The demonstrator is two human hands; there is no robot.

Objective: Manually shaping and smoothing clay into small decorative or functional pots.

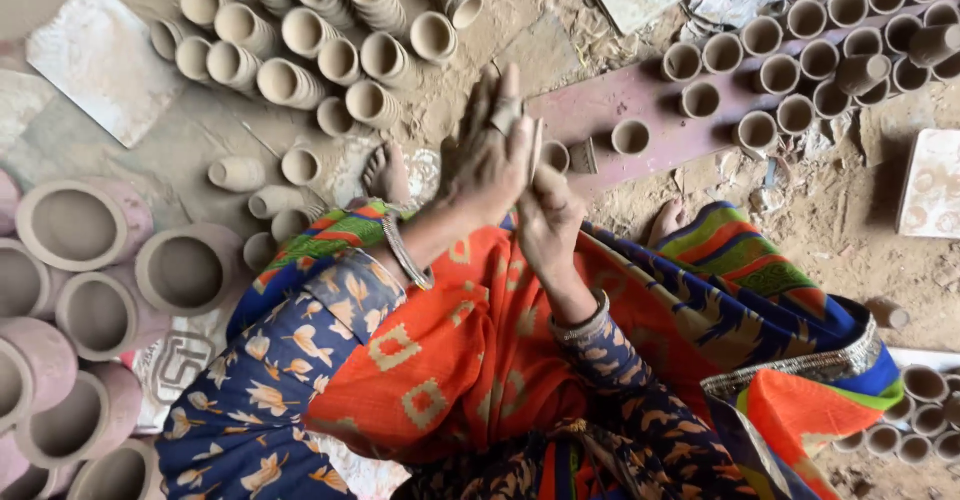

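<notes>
My left hand (485,160) and my right hand (547,222) are pressed palm to palm above my lap, both smeared with clay. A thin flat piece of grey clay (536,148) sticks out between them at the fingertips. My left hand's fingers lie stretched out flat over the right hand. Metal bangles (405,252) sit on my left wrist. An orange patterned cloth (470,350) covers my knees, and my bare feet (385,172) rest on the sandy ground.
A heap of small clay cups (300,40) lies at the upper left. More cups (820,50) stand in rows on a reddish plank (600,100) at the upper right. Larger clay pots (75,225) crowd the left side, and white slabs (100,60) lie on the ground.
</notes>
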